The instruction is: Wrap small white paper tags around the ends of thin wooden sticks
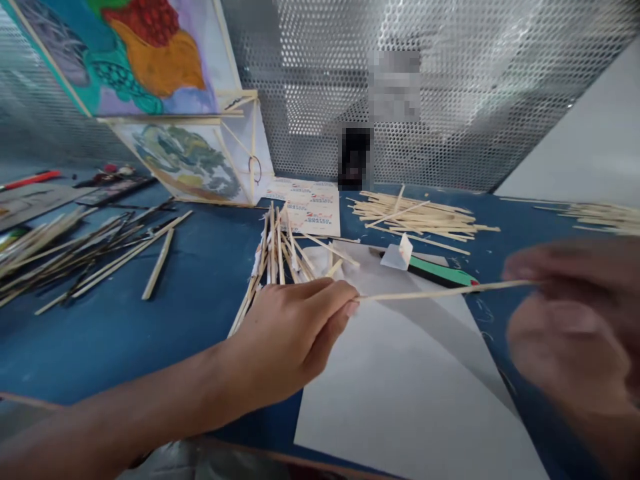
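Observation:
A thin wooden stick (420, 293) stretches nearly level between my two hands, above a white sheet of paper (395, 373). My left hand (305, 323) is closed, pinching the stick's left end between thumb and forefinger. At the other end my right hand (570, 320) is smeared by motion; its fingers close round the stick, and whether they hold anything else cannot be made out. Just behind the stick lies a green and black utility knife (443, 272), with a small folded piece of white paper (399, 255) by its tip.
Bundled sticks (275, 247) lie behind my left hand, near printed abrasive paper (320, 207). A pile of pale sticks (415, 217) is at the back, more sticks (595, 215) at right. Dark-tipped sticks (90, 253) and a painted box-like frame (190, 163) occupy the left. Perforated metal (310, 80) stands behind.

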{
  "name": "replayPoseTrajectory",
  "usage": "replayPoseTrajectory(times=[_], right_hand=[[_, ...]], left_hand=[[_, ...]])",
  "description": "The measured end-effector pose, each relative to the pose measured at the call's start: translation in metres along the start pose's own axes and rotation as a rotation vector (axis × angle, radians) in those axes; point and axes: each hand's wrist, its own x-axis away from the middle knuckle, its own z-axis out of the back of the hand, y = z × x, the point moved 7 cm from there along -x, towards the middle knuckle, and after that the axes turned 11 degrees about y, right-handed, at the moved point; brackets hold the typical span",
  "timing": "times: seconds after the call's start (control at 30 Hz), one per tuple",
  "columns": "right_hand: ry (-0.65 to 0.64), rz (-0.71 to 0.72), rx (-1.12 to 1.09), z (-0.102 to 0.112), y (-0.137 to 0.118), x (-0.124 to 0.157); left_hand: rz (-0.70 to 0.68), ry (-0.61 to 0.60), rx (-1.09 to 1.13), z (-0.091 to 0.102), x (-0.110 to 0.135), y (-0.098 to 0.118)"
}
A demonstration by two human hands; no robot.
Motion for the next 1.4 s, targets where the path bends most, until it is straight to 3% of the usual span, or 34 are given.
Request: replayPoseTrajectory(times=[0.1,0.23,0.4,0.6,0.67,0.77,0.87,0.93,1.0,1.1,1.17,1.27,1.33,1.4], right_hand=[[0.040,0.215,0.058,-0.003,-0.016,-0.008],[-0.190,0.448,0.059,-0.028,-0.023,-0.004],[-0.222,0.424,-0.035,-0.031,-0.021,0.002],[-0.276,0.436,0.008,-0.039,-0.022,0.008],[-0.317,0.431,-0.004,-0.043,-0.021,0.011],[-0.260,0.405,-0.017,-0.040,-0.018,0.011],[-0.083,0.302,0.064,-0.030,-0.009,0.003],[-0.043,0.245,0.112,-0.028,-0.004,0.000],[-0.087,0.261,0.097,-0.033,-0.005,0.002],[-0.258,0.336,0.008,-0.050,-0.012,0.012],[-0.375,0.366,-0.035,-0.061,-0.017,0.021],[-0.455,0.378,-0.073,-0.071,-0.022,0.029],[-0.475,0.370,-0.061,-0.074,-0.020,0.032],[-0.474,0.346,-0.018,-0.076,-0.013,0.032]], left_hand=[[-0.164,0.072,-0.176,0.005,-0.001,0.004],[-0.320,0.215,-0.321,0.018,-0.001,0.014],[-0.375,0.297,-0.343,0.029,0.000,0.021],[-0.425,0.276,-0.492,0.018,-0.003,0.019],[-0.462,0.235,-0.570,0.012,-0.004,0.022],[-0.414,0.044,-0.653,0.011,0.000,0.016],[-0.180,-0.027,-0.765,0.050,0.020,-0.013],[0.105,0.144,-0.932,0.104,0.044,-0.043],[0.352,0.236,-1.161,0.150,0.076,-0.073],[0.357,0.256,-1.174,0.171,0.104,-0.100],[0.283,0.346,-1.129,0.166,0.109,-0.101],[0.050,0.445,-0.885,0.137,0.097,-0.077],[-0.069,0.326,-0.693,0.108,0.080,-0.057],[-0.058,0.182,-0.606,0.086,0.059,-0.045]])
